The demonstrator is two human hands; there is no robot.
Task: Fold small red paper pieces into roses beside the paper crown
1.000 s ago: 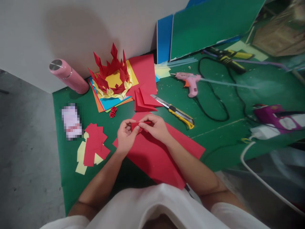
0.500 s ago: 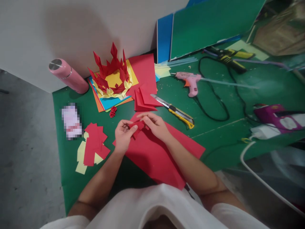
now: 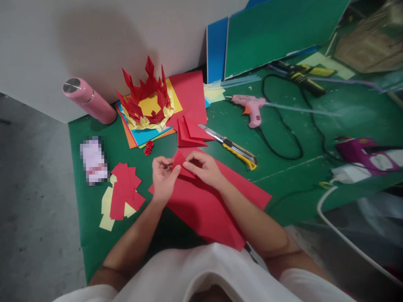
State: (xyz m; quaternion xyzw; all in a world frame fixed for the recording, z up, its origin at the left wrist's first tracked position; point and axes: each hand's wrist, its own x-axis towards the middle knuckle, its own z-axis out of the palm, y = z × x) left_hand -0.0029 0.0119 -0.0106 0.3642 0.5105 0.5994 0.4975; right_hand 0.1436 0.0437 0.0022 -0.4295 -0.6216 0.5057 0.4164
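Note:
Between my hands is a small folded piece of red paper (image 3: 180,162), held above a large red sheet (image 3: 208,209). My left hand (image 3: 164,176) pinches its left side, thumb in front and fingers curled behind. The thumb and fingertips of my right hand (image 3: 203,167) close on its right edge. How the folds run under my fingers is partly hidden. Just beyond my hands lie folded red paper triangles (image 3: 192,133) and two small red paper roses (image 3: 149,147).
A red and yellow paper crown (image 3: 146,102) stands on coloured sheets, beside a pink bottle (image 3: 91,102). Red and yellow scraps (image 3: 123,191) and a blurred-out phone (image 3: 93,161) lie left. A utility knife (image 3: 231,146), pink glue gun (image 3: 248,107), pliers (image 3: 302,79) and cables lie right.
The right fingers have drawn back from over the top of the small red paper to its right edge, so more of its face shows. The left hand has barely moved.

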